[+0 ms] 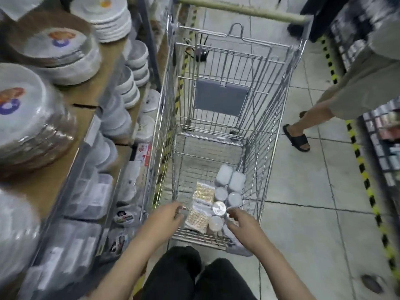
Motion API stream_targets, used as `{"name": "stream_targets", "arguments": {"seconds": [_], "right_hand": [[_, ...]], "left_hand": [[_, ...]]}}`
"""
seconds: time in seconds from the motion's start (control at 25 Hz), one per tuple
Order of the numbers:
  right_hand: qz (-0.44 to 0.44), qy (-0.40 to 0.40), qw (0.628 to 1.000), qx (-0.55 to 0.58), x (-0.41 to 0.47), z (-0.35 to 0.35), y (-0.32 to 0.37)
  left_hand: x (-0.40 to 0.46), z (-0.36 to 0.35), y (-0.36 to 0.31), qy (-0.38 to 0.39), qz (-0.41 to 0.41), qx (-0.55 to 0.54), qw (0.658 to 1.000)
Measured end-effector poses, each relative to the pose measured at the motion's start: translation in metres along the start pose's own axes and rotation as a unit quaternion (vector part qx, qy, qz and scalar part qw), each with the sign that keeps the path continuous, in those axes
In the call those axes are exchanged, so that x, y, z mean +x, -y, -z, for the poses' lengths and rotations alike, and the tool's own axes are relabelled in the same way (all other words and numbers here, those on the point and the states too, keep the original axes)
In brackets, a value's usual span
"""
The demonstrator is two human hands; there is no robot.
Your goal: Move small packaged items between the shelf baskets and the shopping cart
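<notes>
Both hands reach over the near rim of the cart (279,118). Left hand (164,217) sits at the near-left corner, fingers curled, tips pinching sth small and thin at the rim; can't tell what it is. Right hand (242,221) is at the near-right side, fingers loosely bent, tips just beside a foil-topped tub (219,207); can't tell if it's touching or gripping anything.

On the cart floor, near end: two flat packs (198,219) w/ gold-patterned contents, one behind the other along the middle, a spiral-edged white pack between them. Right of those, a row of round tubs (234,199) w/ pale lids runs toward the far-right of the floor, ending in two taller white containers (230,177). Far half of the cart floor shows only wire. Grey seat flap (220,98) stands at the far end, beige handle (240,9) beyond.

Left of the cart: shelf (71,126) w/ wrapped plate stacks (28,122) and bowls (129,87). Right, far: another person's leg in a black slide (296,138) on the tile floor.
</notes>
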State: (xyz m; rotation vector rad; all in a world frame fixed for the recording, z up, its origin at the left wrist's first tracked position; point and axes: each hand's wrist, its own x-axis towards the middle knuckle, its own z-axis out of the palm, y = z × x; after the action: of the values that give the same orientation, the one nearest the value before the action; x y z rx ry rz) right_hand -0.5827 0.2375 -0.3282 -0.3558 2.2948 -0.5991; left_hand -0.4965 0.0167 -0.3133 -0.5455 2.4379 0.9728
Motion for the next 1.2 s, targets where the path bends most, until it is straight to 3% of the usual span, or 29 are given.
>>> {"name": "stream_targets", "arguments": {"seconds": [0.32,0.52,0.68,0.84,1.0,1.2], "right_hand": [[-0.088,0.045,0.995,-0.028,0.083,-0.02,-0.029],[-0.116,0.013,0.989,-0.085,0.14,-0.024,-0.059],[-0.087,-0.027,0.979,-0.184,0.19,-0.022,-0.07],[-0.043,-0.076,0.939,-0.332,0.233,-0.017,-0.083],[-0.078,0.016,0.913,-0.4,0.259,-0.019,-0.098],[-0.093,0.03,0.92,-0.381,0.276,-0.013,-0.1]], "left_hand": [[0.092,-0.057,0.031,0.106,0.092,-0.059,0.988],[0.154,-0.076,0.029,0.054,0.113,-0.063,0.99],[0.212,-0.08,0.007,0.016,0.017,0.018,1.0],[0.27,-0.102,-0.018,0.048,-0.09,0.106,0.989],[0.319,-0.131,-0.029,0.086,-0.158,0.215,0.96],[0.344,-0.15,-0.019,0.088,-0.168,0.234,0.953]]}}
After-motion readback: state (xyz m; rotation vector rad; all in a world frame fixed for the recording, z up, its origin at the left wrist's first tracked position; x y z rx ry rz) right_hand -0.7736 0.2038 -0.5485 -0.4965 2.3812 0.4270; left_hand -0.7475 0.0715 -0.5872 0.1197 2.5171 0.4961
